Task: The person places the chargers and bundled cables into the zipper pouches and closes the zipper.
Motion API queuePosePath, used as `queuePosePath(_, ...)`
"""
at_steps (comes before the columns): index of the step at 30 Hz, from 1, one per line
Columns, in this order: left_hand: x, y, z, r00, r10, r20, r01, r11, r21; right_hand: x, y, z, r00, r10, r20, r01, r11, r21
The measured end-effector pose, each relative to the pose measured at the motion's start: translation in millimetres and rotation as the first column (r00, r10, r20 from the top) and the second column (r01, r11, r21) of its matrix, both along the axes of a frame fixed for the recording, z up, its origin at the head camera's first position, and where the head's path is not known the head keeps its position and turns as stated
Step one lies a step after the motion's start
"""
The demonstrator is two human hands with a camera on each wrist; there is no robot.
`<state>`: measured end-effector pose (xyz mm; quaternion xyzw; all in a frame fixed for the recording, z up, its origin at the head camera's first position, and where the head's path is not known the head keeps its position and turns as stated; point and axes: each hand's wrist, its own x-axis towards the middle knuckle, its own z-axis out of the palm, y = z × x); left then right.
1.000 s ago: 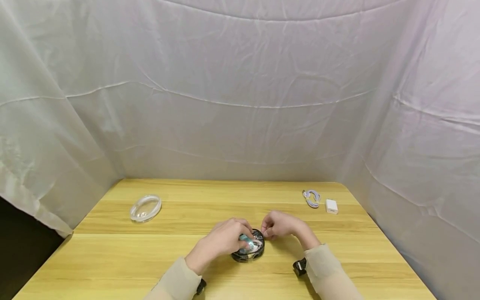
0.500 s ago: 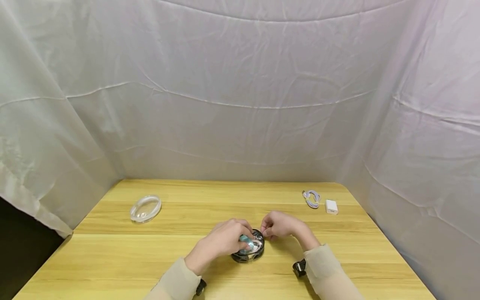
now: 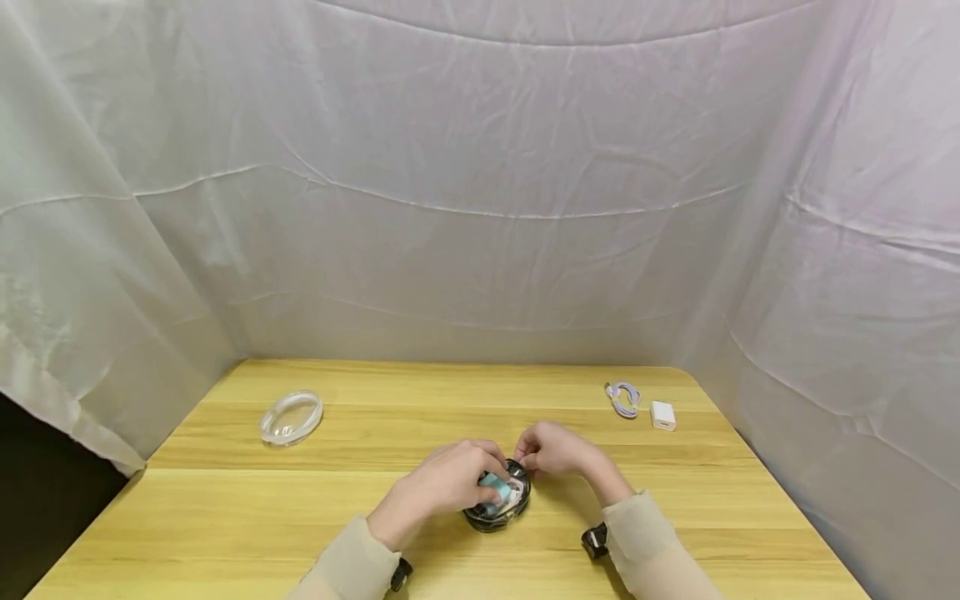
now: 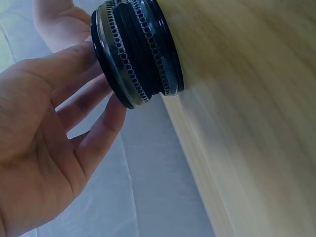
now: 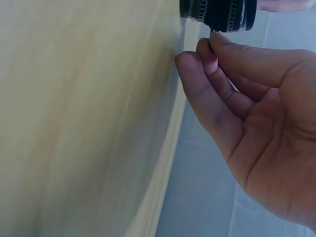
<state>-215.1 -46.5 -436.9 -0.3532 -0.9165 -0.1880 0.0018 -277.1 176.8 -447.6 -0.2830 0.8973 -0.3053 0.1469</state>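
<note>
No readable labels. Left hand [image 3: 444,485] is steadying the round zip case [image 3: 497,503]; right hand [image 3: 553,451] is pinching what is probably its zipper pull, near the wooden desk's [image 3: 225,508] front edge, white drapes [image 3: 480,183] hanging behind.

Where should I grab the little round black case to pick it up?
Grip the round case by its low side wall, fingers on opposite sides, coming from above. It lies flat on the table, and its zipper band probably gives grip.
</note>
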Motion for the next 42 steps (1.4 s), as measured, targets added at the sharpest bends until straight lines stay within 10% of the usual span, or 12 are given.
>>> queuePosePath(42, 3.3, 2, 1.1, 0.999, 0.051, 0.018, -0.051, 0.999, 0.003, -0.8, 9, 3.1, 0.996, 0.010, 0.093, -0.011, 1.000, 0.017)
